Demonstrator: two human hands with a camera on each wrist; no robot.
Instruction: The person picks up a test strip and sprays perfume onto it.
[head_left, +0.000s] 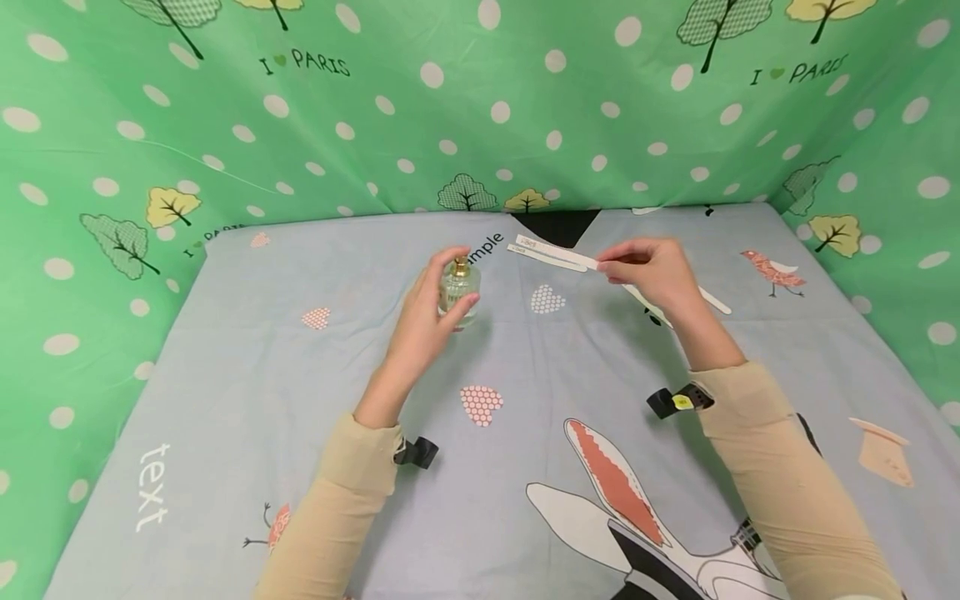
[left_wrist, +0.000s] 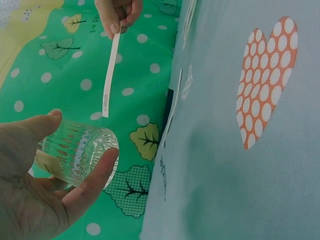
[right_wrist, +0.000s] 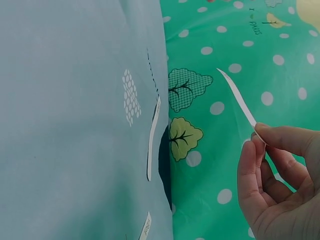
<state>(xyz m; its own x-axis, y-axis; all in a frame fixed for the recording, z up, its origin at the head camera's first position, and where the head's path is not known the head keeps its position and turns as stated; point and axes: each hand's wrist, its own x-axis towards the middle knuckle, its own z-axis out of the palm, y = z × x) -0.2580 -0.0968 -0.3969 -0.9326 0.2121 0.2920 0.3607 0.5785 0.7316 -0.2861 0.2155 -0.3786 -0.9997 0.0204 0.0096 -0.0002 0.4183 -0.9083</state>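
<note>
A small clear glass perfume bottle (head_left: 459, 293) with a gold neck is gripped by my left hand (head_left: 415, 329), raised over the table. In the left wrist view the ribbed bottle (left_wrist: 82, 149) lies on its side across the picture, thumb and fingers around it. My right hand (head_left: 658, 271) pinches one end of a narrow white paper perfume test strip (right_wrist: 239, 97). The strip's free end, with small print, points toward the bottle without touching it. Below it, another white strip (right_wrist: 153, 145) lies on the cloth.
Two more white strips lie by the right hand, one strip (head_left: 715, 302) partly behind the wrist and another strip (head_left: 647, 305) beneath the hand. A grey-blue printed cloth (head_left: 247, 400) covers the table. A green dotted curtain (head_left: 390, 150) stands behind and at both sides.
</note>
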